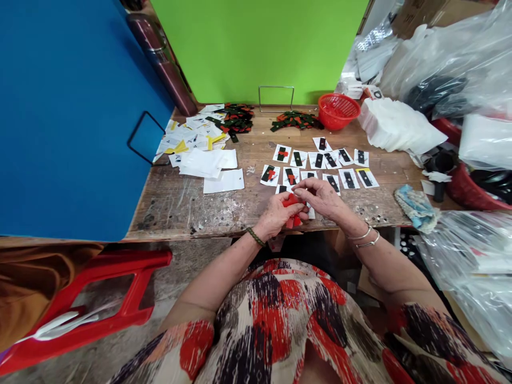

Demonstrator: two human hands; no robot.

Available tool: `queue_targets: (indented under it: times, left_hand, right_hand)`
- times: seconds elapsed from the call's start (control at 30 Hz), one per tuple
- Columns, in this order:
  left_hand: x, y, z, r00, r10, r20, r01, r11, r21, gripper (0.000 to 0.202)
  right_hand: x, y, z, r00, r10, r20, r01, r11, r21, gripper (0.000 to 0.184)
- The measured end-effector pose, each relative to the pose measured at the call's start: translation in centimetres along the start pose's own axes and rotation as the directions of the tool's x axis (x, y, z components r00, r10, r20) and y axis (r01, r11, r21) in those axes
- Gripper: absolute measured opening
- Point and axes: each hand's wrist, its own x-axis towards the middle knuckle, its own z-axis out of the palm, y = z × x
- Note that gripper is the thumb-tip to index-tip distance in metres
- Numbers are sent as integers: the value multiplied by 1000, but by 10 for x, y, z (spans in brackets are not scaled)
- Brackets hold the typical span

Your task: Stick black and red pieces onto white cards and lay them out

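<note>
My left hand [276, 214] is closed around a small bunch of red flat pieces [294, 220] near the table's front edge. Just above them, my right hand [320, 198] has its thumb and fingertips pinched together; what they hold, if anything, is too small to make out. Rows of small white cards [367, 183] lie beyond my hands, each bearing a black strip [349, 180]. On a few at the left, a red T-shaped piece [282, 154] rests across the strip. Some of the nearest cards are partly covered by my hands.
Black and red pieces form two piles [236, 118] at the back, beside a red basket [339, 111]. White papers and packets [204, 162] cover the left side. A cloth [416, 208] lies at right, near plastic bags [472, 250]. Blue [72, 117] and green [260, 48] panels enclose the table.
</note>
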Motion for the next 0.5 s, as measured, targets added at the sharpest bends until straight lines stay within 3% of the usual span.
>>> queue_targets:
  times: [0.1, 0.27, 0.4, 0.5]
  left_hand:
    - [0, 0, 1, 1000, 4, 4, -4, 1000, 22, 27]
    - [-1, -1, -2, 1000, 13, -13, -13, 999, -33, 25]
    - [-1, -2, 0, 1000, 15, -13, -15, 999, -35, 15]
    - [1, -2, 2, 1000, 18, -24, -19, 999, -40, 12]
  right_hand:
    - [1, -6, -1, 992, 89, 85, -98, 990, 101, 18]
    - [-1, 0, -4, 990, 133, 49, -141, 968, 209, 28]
    - [-3, 4, -7, 979, 179, 101, -201, 934, 296, 39]
    - [0, 6, -16, 984, 179, 26, -179, 945, 275, 38]
